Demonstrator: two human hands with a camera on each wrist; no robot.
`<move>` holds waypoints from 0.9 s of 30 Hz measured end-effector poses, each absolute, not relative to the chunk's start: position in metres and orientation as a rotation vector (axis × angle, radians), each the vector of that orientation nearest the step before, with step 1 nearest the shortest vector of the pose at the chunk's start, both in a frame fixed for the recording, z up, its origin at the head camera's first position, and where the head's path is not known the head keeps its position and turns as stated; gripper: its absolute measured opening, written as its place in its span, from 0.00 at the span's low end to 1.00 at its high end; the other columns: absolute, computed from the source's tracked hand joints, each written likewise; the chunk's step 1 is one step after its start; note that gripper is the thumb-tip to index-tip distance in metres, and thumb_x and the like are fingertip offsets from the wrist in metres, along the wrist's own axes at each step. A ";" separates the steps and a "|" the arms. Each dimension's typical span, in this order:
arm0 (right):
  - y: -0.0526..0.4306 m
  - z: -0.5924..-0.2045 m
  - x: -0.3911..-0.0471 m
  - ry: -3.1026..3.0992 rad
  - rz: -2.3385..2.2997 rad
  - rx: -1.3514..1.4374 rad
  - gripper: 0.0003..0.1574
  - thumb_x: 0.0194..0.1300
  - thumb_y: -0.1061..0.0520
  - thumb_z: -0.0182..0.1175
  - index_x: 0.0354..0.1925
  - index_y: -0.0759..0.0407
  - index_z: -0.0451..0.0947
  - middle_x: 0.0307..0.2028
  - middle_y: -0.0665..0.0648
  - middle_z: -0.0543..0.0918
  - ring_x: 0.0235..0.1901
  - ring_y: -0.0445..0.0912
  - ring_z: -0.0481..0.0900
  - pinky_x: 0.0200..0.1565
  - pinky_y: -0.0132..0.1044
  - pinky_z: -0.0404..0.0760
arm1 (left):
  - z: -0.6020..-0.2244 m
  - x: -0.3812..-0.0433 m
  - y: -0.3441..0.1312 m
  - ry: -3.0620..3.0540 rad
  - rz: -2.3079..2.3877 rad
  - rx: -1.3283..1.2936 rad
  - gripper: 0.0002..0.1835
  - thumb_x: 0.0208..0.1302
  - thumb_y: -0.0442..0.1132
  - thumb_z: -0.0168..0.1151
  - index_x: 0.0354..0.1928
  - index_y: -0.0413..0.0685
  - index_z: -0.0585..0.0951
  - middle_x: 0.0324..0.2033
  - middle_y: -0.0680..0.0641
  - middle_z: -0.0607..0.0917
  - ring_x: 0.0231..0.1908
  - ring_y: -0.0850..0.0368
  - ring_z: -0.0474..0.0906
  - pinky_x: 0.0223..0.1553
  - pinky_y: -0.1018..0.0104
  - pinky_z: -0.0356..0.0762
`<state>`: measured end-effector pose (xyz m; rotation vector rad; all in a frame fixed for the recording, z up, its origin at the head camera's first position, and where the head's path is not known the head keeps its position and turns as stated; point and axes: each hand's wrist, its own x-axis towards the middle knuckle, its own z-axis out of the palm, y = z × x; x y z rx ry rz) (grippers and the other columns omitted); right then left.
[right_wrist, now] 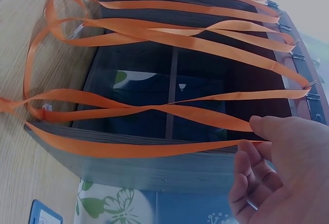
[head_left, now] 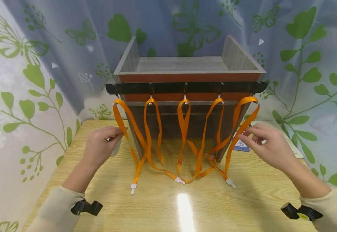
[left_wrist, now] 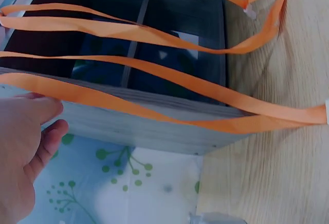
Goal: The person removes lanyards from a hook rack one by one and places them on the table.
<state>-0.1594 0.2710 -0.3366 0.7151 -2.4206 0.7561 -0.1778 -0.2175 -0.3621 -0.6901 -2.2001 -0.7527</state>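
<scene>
Several orange lanyards hang from metal hooks on a black rail (head_left: pixel 185 87) along the front of a grey wooden stand (head_left: pixel 190 64). White clips (head_left: pixel 133 187) at their lower ends lie on the tabletop. My left hand (head_left: pixel 103 143) pinches the edge of the leftmost lanyard (left_wrist: pixel 128 106) with thumb and index finger, beside the stand's left wall. On the opposite side, my right hand (head_left: pixel 268 146) has the rightmost lanyard (right_wrist: pixel 133 148) between thumb and fingertips, below its hook. The middle lanyards (head_left: pixel 183 129) overlap near the table.
A blue card holder (head_left: pixel 242 145) lies on the wooden table (head_left: pixel 156 212) behind the right-hand lanyard. Something pale and flat (head_left: pixel 116 149) is partly hidden behind my left hand. A leaf-and-butterfly patterned curtain (head_left: pixel 313 64) surrounds the table at the back and sides.
</scene>
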 end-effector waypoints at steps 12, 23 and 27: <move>0.253 -0.339 -0.165 -2.434 0.880 0.631 0.10 0.61 0.60 0.70 0.25 0.48 0.83 0.19 0.44 0.71 0.17 0.36 0.64 0.20 0.27 0.63 | -0.360 -0.178 -0.193 -2.285 -0.873 -0.462 0.09 0.54 0.27 0.71 0.38 0.33 0.89 0.22 0.41 0.89 0.15 0.54 0.83 0.21 0.81 0.79; 0.246 -0.352 -0.166 -2.509 1.022 0.482 0.08 0.63 0.55 0.70 0.28 0.55 0.87 0.17 0.49 0.74 0.11 0.38 0.59 0.14 0.31 0.59 | -0.369 -0.181 -0.178 -2.398 -1.180 -0.236 0.09 0.60 0.32 0.70 0.38 0.30 0.88 0.25 0.35 0.89 0.20 0.47 0.86 0.20 0.81 0.79; 0.246 -0.358 -0.167 -2.523 1.030 0.456 0.09 0.63 0.54 0.70 0.29 0.58 0.88 0.21 0.51 0.80 0.12 0.37 0.60 0.14 0.31 0.59 | -0.372 -0.181 -0.177 -2.431 -1.197 -0.227 0.09 0.60 0.33 0.70 0.37 0.31 0.89 0.25 0.36 0.89 0.20 0.48 0.86 0.20 0.77 0.81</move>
